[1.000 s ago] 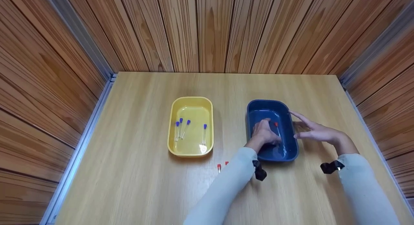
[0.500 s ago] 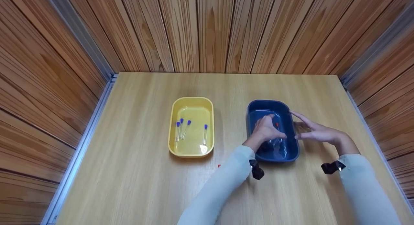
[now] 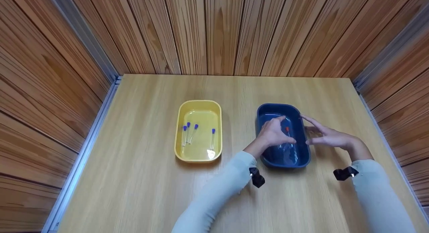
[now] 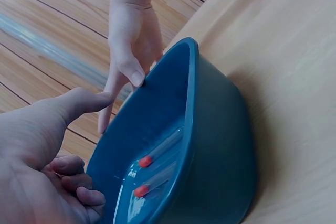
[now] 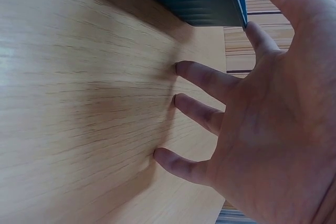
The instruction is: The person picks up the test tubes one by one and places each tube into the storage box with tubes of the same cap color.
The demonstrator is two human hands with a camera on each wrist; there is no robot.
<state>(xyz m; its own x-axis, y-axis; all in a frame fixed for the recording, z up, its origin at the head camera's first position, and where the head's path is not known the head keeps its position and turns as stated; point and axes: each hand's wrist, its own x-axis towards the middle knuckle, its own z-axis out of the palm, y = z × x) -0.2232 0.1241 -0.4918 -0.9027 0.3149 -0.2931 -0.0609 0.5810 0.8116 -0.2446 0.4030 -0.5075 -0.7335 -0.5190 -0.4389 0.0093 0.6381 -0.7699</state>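
My left hand [image 3: 274, 133] hovers over the dark blue tray [image 3: 303, 159], thumb spread and fingers loosely bent. Nothing shows in its grasp in the left wrist view, where two clear tubes with red caps [image 4: 146, 161] lie on the tray's floor. Only one red cap [image 3: 287, 129] shows in the head view, as the left hand covers part of the tray. At the tray's right side, my right hand [image 3: 330, 138] touches the rim with thumb and forefinger. Its other fingers [image 5: 205, 82] are spread, with their tips down at the table.
A yellow tray [image 3: 176, 139] stands to the left, holding several clear tubes with purple caps [image 3: 196, 126]. Both trays sit on a light wooden table [image 3: 144, 125]. Wood-panelled walls [image 3: 221, 32] enclose the back and sides.
My left hand has lifted slightly out of the blue tray, its forearm shifting left. Red-capped tubes on the table are now hidden behind that sleeve. The right hand stays at the rim.
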